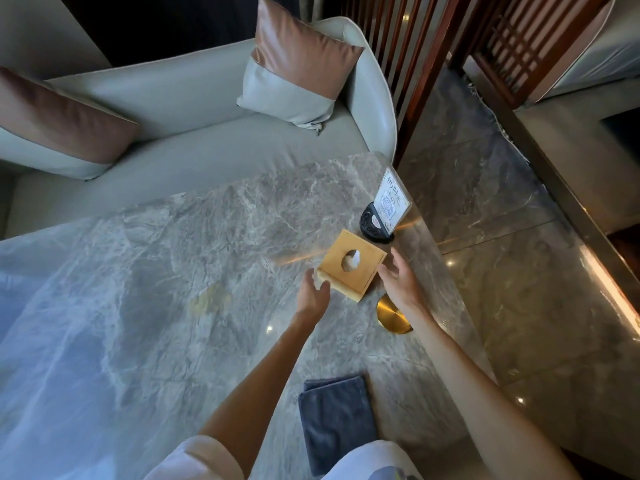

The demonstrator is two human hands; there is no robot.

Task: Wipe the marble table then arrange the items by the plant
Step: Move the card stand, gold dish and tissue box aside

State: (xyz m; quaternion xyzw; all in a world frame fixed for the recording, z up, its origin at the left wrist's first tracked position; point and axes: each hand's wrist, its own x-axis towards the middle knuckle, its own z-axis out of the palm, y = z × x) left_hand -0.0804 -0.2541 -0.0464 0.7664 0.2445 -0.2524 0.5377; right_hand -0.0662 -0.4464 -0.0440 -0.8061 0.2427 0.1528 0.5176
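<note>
Wooden tissue box (pixel 351 265) sits on the marble table (pixel 173 271), right of frame centre, near the table's right edge. Top face shows a round hole with white tissue in it. The box reads as roughly square and is turned corner-on to the person, so there is no clear long axis to line up with. Left hand (pixel 313 296) is at the box's lower-left corner and right hand (pixel 401 282) at its right side, so the box lies between them and a little up-frame of both. The fingers (pixel 323 287) of both hands are spread and relaxed and grip nothing. Whether any tip actually touches the wood cannot be told. Both hands look about equally near. Just up-frame of the box stands a clear sign stand (pixel 393 199) on a black base (pixel 372 226). A gold disc (pixel 394 317) lies flat below the right wrist. A folded dark cloth (pixel 334 420) rests on the table at the lower frame, apart from both hands. Judgement: wiping looks finished and the arranging step is in hand. No plant is in view, so the target spot is unknown. A grey sofa (pixel 207 133) with cushions (pixel 298 64) fills the upper left.
</note>
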